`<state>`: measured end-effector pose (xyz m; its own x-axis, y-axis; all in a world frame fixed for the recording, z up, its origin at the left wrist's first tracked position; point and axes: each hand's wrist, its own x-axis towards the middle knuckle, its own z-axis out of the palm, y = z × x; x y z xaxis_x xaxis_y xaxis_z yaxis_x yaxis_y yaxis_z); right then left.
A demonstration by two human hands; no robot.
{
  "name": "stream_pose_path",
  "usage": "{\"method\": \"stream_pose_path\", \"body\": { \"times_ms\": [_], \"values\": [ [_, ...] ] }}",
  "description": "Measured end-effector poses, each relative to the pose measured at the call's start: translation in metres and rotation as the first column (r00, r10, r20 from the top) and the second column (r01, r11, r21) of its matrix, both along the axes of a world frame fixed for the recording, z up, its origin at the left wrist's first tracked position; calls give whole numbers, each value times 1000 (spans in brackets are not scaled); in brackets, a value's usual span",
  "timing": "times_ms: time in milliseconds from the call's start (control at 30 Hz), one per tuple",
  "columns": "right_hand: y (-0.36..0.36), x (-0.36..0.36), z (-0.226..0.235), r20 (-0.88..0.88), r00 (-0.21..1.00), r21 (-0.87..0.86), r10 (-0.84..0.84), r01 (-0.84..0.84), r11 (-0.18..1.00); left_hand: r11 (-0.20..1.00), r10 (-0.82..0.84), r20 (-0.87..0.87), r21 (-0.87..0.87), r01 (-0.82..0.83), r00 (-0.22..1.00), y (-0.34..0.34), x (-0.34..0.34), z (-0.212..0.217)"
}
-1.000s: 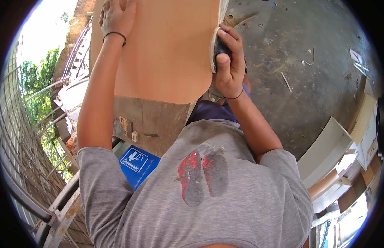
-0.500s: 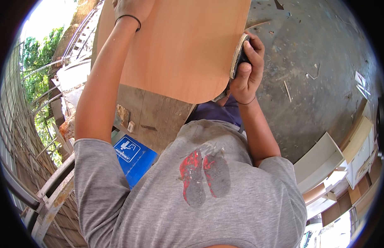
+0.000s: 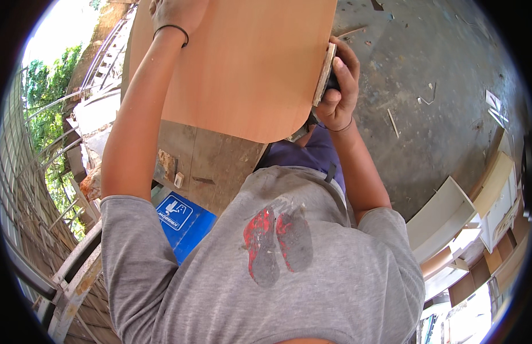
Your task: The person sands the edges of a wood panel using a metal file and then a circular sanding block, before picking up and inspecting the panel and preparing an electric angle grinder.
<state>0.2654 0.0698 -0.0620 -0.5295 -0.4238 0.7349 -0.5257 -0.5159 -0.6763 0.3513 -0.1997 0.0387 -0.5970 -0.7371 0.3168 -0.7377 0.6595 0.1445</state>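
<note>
My right hand [image 3: 339,86] is wrapped around a small sanding block [image 3: 324,74], fingers [image 3: 349,67] curled shut over its dark back, thumb below. The block's pale, flat face is pressed against the right edge of the wooden board [image 3: 249,63], so the board's edge lies just inside my fingertips, touching the block rather than my skin. A thin band sits on that wrist.

My left hand [image 3: 177,10] is at the top of the view, laid on the board's upper left part near its far edge. The hand is cut off by the frame, so I cannot tell whether those fingers are spread flat or hooked over the edge. A black band [image 3: 171,31] circles that wrist.

The board is a smooth, orange-brown panel with a rounded near corner, lying across a rough, stained wooden desk [image 3: 203,166] whose top shows below the panel's curved edge.

Beside the desk on my left, lower down, is a blue box-like thing [image 3: 183,221] with a white mark on its top; what it holds is hidden. Off to my right, on the grey concrete floor [image 3: 426,69], stand pale open cabinet shells [image 3: 449,218]; I can make out nothing inside their compartments.
</note>
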Motion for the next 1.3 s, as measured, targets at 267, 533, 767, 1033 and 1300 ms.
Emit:
{"method": "stream_pose_path", "body": {
  "times_ms": [267, 533, 767, 1033, 1300],
  "values": [
    [11, 9, -6, 365, 931, 131, 0, -51, 990, 1000, -13, 57, 26, 12, 998, -12, 9, -10],
    [-7, 23, 47, 258, 934, 321, -246, 157, 934, 998, -32, 51, -52, 35, 998, -4, 5, -7],
    [-17, -5, 49, 326, 931, 338, -162, 45, 940, 999, 26, 100, -25, -23, 995, 6, 11, -16],
    [-74, -84, 63, 295, 920, 338, -258, 152, 929, 1000, -14, 75, 7, 13, 997, -2, 2, -14],
    [-57, -47, 36, 331, 913, 344, -241, 121, 931, 1000, -14, 129, 18, 11, 992, 4, 6, -5]
  ]
}}
